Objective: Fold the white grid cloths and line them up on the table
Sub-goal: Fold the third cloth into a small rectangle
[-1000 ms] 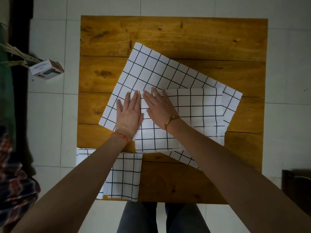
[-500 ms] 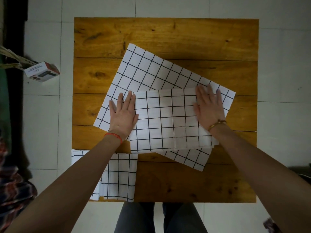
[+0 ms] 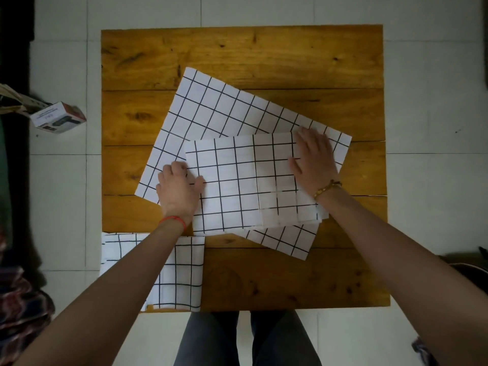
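A half-folded white grid cloth lies in the middle of the wooden table, on top of a larger, flat grid cloth that lies askew. My left hand pinches the folded cloth's left edge, thumb on top and fingers curled at the edge. My right hand rests flat, fingers spread, on its right end. Another folded grid cloth sits at the table's front left corner, partly hidden by my left forearm.
A small cardboard box lies on the tiled floor left of the table. Dark and patterned fabric shows at the left edge of the view. My legs stand at the table's front edge.
My right hand slid from the cloth's left side to its right end and stays there. My left hand went from lying flat to curling around the left edge.
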The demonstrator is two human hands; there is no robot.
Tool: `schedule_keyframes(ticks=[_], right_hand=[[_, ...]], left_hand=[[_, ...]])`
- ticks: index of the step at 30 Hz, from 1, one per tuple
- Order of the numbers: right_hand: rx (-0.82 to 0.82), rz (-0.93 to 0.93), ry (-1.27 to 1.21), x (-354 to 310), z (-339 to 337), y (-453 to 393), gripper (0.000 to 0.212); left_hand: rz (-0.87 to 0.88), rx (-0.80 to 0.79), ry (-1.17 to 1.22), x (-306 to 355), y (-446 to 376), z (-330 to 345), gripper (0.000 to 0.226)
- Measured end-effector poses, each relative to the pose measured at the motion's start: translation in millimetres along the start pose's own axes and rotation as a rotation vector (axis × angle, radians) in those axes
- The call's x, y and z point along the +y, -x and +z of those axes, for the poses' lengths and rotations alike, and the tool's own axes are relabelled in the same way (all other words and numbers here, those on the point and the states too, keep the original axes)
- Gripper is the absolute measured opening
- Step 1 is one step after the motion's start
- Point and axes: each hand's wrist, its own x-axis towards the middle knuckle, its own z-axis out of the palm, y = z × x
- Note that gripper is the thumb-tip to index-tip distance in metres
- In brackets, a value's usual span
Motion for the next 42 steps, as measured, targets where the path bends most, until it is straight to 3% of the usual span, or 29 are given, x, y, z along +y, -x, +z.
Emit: schedule_keyframes(ticks=[7,12,17,21,26,30,34,38,42], right_hand=[[-0.082,-0.226,-0.068,-43.6,15.4,25.3,0.067],[-0.138,-0.184,-0.073,-56.2,23.4,31.4,0.073],[-0.148,-0.171,-0.06,-58.4,24.9,31.4,0.074],[-0.138,-0.164,-0.052,-59.9,26.1,31.8,0.074],[-0.136,-0.156,-0.055,-60.6,26.6,31.7,0.075],[-0.139,-0.15,-0.057,-62.5,26.2,31.3,0.077],[-0.134,-0.159,-0.062,-70.6,25.0,31.4,0.076],[-0.142,-0.154,-0.056,-88.2,29.8,28.6,0.076],[-0.114,-0.153,-0.048,-107.4,32.3,25.4,0.077]], left_hand=[[-0.251,-0.047,0.168,-2.8,17.8,7.7,0.042],[-0.402,-0.126,0.329,0.4,18.1,8.2,0.038],[-0.426,-0.125,0.407,4.9,19.0,6.1,0.031],[-0.469,-0.085,0.504,11.9,24.3,0.7,0.037],[-0.523,-0.162,0.499,9.2,23.2,-1.3,0.048],[-0.421,-0.155,0.528,8.0,24.3,-10.8,0.021],[-0.253,-0.161,0.68,10.7,29.1,-35.7,0.016],[-0.152,-0.238,0.749,14.2,33.9,-58.9,0.051],[0.034,-0.283,0.737,23.7,33.6,-67.0,0.047]])
